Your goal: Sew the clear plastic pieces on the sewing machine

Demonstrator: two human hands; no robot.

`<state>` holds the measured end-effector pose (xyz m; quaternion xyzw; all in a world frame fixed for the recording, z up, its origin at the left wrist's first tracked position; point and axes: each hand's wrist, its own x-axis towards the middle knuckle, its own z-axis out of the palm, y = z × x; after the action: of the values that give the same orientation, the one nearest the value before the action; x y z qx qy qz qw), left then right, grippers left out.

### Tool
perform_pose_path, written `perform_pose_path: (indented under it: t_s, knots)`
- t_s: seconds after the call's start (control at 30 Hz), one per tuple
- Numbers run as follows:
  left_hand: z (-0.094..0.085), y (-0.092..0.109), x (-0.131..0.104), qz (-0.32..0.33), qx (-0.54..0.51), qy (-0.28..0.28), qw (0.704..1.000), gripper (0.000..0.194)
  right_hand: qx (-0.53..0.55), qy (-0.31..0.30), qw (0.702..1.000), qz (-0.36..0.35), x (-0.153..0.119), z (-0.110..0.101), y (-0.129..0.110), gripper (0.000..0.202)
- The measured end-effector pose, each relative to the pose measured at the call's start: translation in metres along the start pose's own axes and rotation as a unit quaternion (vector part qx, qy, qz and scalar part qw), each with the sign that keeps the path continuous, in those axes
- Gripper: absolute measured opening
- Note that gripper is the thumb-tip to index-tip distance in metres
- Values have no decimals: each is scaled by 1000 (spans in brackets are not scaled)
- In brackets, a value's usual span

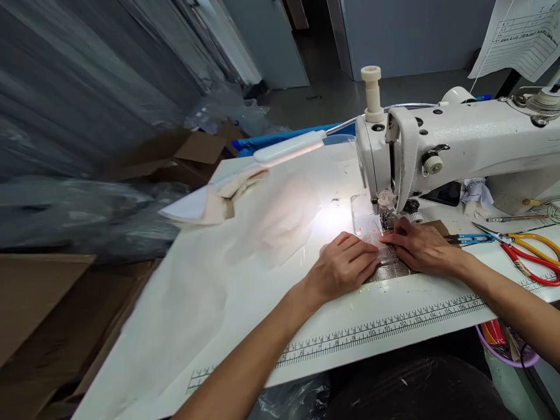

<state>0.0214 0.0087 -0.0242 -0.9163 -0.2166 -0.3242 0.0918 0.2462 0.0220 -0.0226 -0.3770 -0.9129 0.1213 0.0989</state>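
A white sewing machine [464, 134] stands on the right, its presser foot [387, 220] lowered near a small piece of sheer whitish fabric [371, 228]. My left hand [347, 262] is closed at the fabric's left side, fingers bunched together and pressed down at its edge; its thumb is mostly hidden. Just right of the presser foot, my right hand [422, 248] pinches the fabric's other side between thumb and forefinger. Beneath the hands lies a shiny brownish plate [391, 270]. The needle is too small to make out.
Blue thread snips [470, 239] and red and yellow-handled scissors [531, 245] lie right of my right hand. A lit lamp [291, 147] hangs over pale fabric [216, 204] on the white table [258, 303]. A printed ruler [371, 333] runs along the front edge. Cardboard boxes [199, 149] stand left.
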Motion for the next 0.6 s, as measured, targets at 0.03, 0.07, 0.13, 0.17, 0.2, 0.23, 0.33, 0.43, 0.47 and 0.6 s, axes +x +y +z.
perform_pose_path:
  t_s: [0.03, 0.07, 0.13, 0.17, 0.2, 0.23, 0.33, 0.43, 0.47, 0.6]
  knots:
    - [0, 3, 1, 6, 9, 5, 1000, 9, -12, -3, 1000, 4, 0, 0, -2, 41]
    - [1, 5, 2, 13, 18, 6, 1000, 8, -20, -5, 1000, 7, 1, 1, -4, 41]
    - [3, 8, 3, 28, 28, 3, 999, 9, -25, -6, 1000, 9, 0, 2, -4, 40]
    - [4, 8, 2, 31, 28, 0, 999, 10, -21, -4, 1000, 9, 0, 2, -3, 40]
    - [5, 8, 1, 30, 24, -3, 999, 10, -13, 1, 1000, 9, -1, 2, -2, 40]
    - [6, 7, 0, 24, 16, -7, 1000, 9, -1, 8, 1000, 11, -2, 2, -1, 41]
    - [6, 3, -3, 5, -8, -17, 1000, 9, 48, 24, 998, 22, -4, 0, 2, 43]
    - [3, 0, -4, -1, -27, -25, 999, 10, 78, 30, 996, 21, -5, -2, 3, 42]
    - [3, -1, -4, -1, -32, -25, 999, 9, 82, 32, 996, 16, -5, -2, 3, 42]
    - [4, -2, -5, -13, -39, 13, 999, 6, 76, 33, 997, -1, -4, -2, 2, 42]
